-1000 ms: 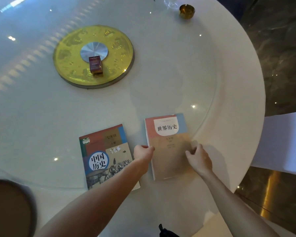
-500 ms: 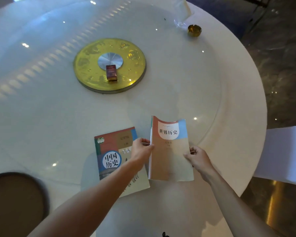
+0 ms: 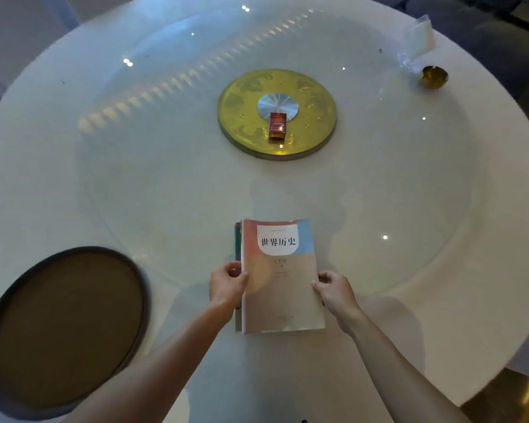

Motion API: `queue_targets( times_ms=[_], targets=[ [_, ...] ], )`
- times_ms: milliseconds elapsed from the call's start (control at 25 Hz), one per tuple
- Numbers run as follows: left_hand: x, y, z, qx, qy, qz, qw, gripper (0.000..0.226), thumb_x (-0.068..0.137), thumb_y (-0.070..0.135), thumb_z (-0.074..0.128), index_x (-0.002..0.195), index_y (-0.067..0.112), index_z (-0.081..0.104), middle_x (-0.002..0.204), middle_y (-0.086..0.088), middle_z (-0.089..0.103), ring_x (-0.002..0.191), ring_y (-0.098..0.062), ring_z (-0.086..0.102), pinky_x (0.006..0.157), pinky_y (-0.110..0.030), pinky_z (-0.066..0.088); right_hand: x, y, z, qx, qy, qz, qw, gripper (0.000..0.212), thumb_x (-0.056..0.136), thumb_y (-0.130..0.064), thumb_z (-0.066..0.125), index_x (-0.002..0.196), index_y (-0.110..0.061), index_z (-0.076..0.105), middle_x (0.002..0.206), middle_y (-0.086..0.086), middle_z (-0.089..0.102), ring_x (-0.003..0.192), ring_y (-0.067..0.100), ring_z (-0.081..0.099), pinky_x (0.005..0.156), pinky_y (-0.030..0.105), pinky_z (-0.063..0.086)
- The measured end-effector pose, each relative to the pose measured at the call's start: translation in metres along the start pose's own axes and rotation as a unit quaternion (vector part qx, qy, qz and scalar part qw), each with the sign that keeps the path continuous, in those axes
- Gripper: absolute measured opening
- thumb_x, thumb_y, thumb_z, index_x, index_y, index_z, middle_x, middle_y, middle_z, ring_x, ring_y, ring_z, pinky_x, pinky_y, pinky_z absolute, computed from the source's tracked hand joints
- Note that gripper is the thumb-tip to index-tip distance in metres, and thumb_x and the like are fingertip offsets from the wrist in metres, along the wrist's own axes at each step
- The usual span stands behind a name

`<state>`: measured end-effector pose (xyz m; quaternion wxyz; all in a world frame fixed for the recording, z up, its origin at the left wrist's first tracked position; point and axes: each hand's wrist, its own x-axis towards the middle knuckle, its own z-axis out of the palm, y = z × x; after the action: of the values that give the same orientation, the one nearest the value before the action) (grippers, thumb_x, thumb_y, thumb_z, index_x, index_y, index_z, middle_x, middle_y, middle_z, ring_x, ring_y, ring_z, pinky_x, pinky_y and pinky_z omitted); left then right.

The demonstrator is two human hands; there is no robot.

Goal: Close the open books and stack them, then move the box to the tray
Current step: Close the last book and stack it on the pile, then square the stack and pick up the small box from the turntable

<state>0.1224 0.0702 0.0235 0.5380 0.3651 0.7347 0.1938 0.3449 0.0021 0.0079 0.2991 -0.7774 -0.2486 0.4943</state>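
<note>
A closed beige and red history book lies on top of a second closed book, of which only a thin green strip shows along the left. My left hand grips the top book's left edge and my right hand grips its right edge. A small red box stands far off on the golden disc at the table's middle. The round brown tray sits at the near left, with nothing on it.
The round white table carries a glass turntable. A small golden ashtray and a clear plastic packet sit at the far right edge. Dark floor shows beyond the table's right rim.
Both hands lifted the beige book and carried it left onto the other book, which is now almost covered. The head camera swung left, so the tray came into fuller view.
</note>
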Motion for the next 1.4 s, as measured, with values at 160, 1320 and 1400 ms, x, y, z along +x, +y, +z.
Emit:
queue_targets(
  times_ms=[160, 1320, 1400],
  targets=[
    [-0.003, -0.018, -0.002, 0.027, 0.013, 0.031, 0.999, 0.033, 0.085, 0.011, 0.056, 0.112, 0.019, 0.073, 0.099, -0.002, 0.077, 0.087, -0.02, 0.071, 0.078, -0.036, 0.059, -0.005, 0.009, 0.014, -0.068, 0.012, -0.021, 0.997, 0.019, 0.089, -0.017, 0.06, 0.081, -0.01, 0.075, 0.08, 0.007, 0.078, 0.07, 0.016, 0.064, 0.063, 0.036, 0.053],
    [0.034, 0.013, -0.011, 0.042, -0.04, 0.017, 0.998, 0.03, 0.091, 0.01, 0.054, 0.081, 0.031, 0.074, 0.083, 0.011, 0.075, 0.085, -0.014, 0.07, 0.079, -0.033, 0.056, 0.045, -0.018, 0.028, -0.173, 0.062, 0.014, 0.983, 0.037, 0.095, -0.024, 0.059, 0.06, -0.018, 0.048, 0.058, 0.004, 0.039, 0.059, 0.021, 0.035, 0.055, 0.034, 0.026],
    [0.051, 0.029, -0.011, 0.036, -0.045, 0.022, 0.998, 0.029, 0.092, 0.009, 0.053, 0.097, 0.025, 0.076, 0.09, 0.006, 0.075, 0.087, -0.016, 0.07, 0.074, -0.029, 0.055, 0.059, -0.033, 0.031, -0.17, 0.065, 0.006, 0.983, 0.042, 0.095, -0.022, 0.059, 0.057, -0.017, 0.041, 0.056, 0.002, 0.035, 0.057, 0.02, 0.033, 0.055, 0.034, 0.025]
  ],
)
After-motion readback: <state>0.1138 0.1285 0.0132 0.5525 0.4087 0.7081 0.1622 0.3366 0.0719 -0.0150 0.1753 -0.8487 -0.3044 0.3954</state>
